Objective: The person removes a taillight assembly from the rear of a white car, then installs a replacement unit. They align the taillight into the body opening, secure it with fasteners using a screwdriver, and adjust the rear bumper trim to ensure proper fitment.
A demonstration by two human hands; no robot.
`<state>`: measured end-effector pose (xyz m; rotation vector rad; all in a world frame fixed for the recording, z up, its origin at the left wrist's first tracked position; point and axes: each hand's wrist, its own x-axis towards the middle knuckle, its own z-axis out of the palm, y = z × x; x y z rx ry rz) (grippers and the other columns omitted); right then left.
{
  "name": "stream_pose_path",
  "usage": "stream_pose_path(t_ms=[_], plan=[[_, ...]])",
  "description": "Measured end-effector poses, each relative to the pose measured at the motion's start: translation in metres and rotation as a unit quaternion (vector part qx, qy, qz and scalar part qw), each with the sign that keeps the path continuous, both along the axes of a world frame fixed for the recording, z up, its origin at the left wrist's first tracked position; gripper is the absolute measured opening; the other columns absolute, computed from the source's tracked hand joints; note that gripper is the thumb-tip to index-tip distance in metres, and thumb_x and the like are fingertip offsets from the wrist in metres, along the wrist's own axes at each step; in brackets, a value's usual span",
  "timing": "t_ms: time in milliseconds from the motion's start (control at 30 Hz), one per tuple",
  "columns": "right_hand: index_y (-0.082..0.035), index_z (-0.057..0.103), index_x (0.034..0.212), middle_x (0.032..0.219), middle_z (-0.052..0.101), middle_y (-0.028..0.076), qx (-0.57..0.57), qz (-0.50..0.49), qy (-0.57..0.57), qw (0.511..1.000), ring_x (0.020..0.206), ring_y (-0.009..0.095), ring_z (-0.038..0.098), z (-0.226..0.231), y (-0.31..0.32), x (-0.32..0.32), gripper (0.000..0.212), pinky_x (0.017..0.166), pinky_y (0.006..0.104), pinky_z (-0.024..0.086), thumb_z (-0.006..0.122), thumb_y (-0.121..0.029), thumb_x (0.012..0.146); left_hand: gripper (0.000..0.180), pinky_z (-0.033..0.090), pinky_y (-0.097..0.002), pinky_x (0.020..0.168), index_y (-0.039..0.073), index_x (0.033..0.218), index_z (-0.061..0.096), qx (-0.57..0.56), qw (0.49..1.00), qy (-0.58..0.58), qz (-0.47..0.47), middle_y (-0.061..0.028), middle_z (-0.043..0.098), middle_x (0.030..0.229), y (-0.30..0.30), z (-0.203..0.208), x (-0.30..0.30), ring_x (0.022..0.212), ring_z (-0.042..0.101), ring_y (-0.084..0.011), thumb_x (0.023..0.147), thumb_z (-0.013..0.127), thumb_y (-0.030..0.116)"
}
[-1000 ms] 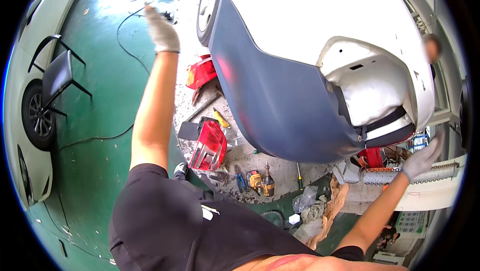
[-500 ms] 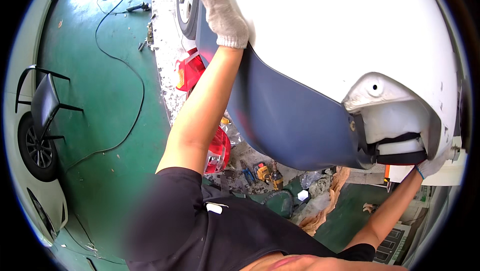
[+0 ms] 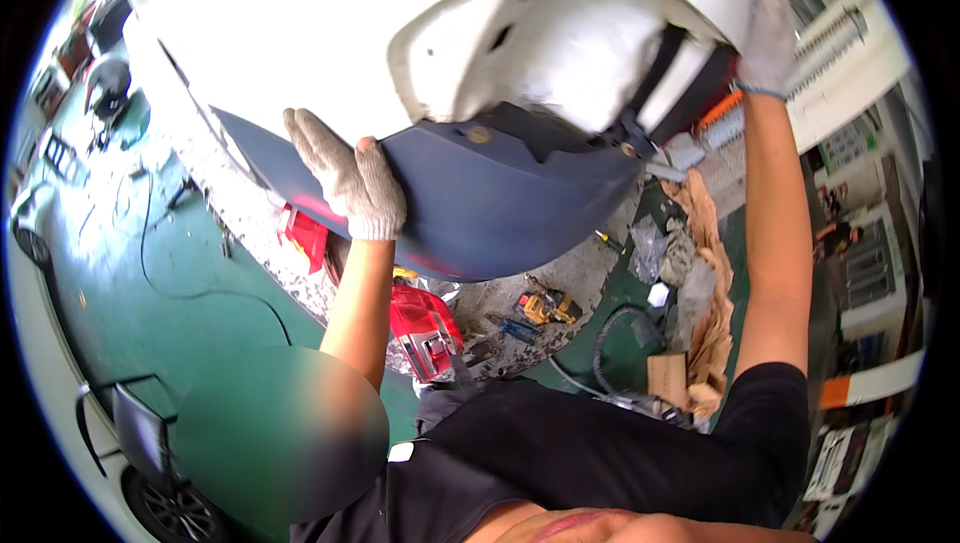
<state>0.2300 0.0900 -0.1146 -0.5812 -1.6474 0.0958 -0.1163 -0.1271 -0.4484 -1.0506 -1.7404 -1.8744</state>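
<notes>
A dark blue-grey car bumper curves along the rear of a white car body. My left hand, in a pale knit glove, lies on the bumper near its seam with the body; the fingers are stretched out, the thumb apart. Right of it is an open tail-lamp recess with black-and-white strips at its outer end. My right hand, gloved too, rests against the body's outer edge beside that recess. Blur and the angle hide its finger shape.
Below the bumper lie red tail lamps, a yellow-and-black power tool and brown paper. A cardboard box and black hose sit near my body. At left are a cable and a black chair.
The view has turned, bringing the lamp recess to the middle. My left hand has shifted along the bumper seam toward the recess; my right hand has moved from the bumper's corner up the body edge.
</notes>
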Motion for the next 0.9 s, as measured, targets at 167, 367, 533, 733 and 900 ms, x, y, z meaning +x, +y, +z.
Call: stream_pose_path(t_ms=[167,367,533,733,900], plan=[[0.004,0.075,0.13,0.128,0.077,0.012,0.018,0.116,-0.034,0.993,0.122,0.023,0.069,0.001,-0.042,-0.031,0.045,0.113,0.0361,0.049,0.054,-0.033,0.115,0.086,0.014,-0.0621,0.134,-0.01,0.172,0.024,0.053,0.99,0.125,-0.048,-0.0408,0.017,0.177,-0.017,0.041,0.049,0.166,0.016,-0.057,0.111,0.055,0.042],[0.002,0.076,0.123,0.122,0.078,0.018,0.169,0.025,-0.089,0.981,0.122,0.03,0.072,0.006,-0.039,-0.012,0.036,0.112,0.0391,0.05,0.058,-0.027,0.112,0.078,0.015,-0.0685,0.131,-0.005,0.162,0.048,-0.062,0.954,0.289,-0.039,-0.0324,0.043,0.167,-0.027,0.093,0.101,0.161,0.03,-0.0552,0.108,0.052,0.051],[-0.001,0.076,0.124,0.124,0.077,0.02,0.257,0.028,-0.078,0.963,0.124,0.037,0.071,-0.004,-0.018,0.001,0.03,0.111,0.0455,0.052,0.063,-0.022,0.107,0.056,0.035,-0.0591,0.123,0.006,0.141,0.071,-0.188,0.894,0.399,-0.082,-0.0156,0.073,0.135,-0.036,0.139,0.141,0.132,0.065,-0.0397,0.102,0.068,0.045],[-0.003,0.073,0.135,0.136,0.073,0.022,0.273,0.036,-0.011,0.961,0.132,0.042,0.066,-0.031,-0.001,0.024,0.037,0.116,0.0516,0.049,0.065,-0.024,0.106,0.054,0.054,-0.0498,0.098,0.007,0.134,0.07,-0.336,0.823,0.442,-0.12,-0.0162,0.077,0.115,-0.009,0.179,0.19,0.112,0.072,-0.0378,0.094,0.079,0.043],[-0.001,0.064,0.148,0.149,0.065,0.026,0.276,-0.043,0.026,0.96,0.14,0.047,0.06,-0.1,0.01,0.048,0.049,0.118,0.0544,0.046,0.067,-0.025,0.105,0.063,0.057,-0.0533,0.091,0.005,0.137,0.064,-0.464,0.804,0.349,-0.125,-0.0235,0.077,0.106,0.005,0.196,0.216,0.103,0.075,-0.0449,0.093,0.081,0.048]])
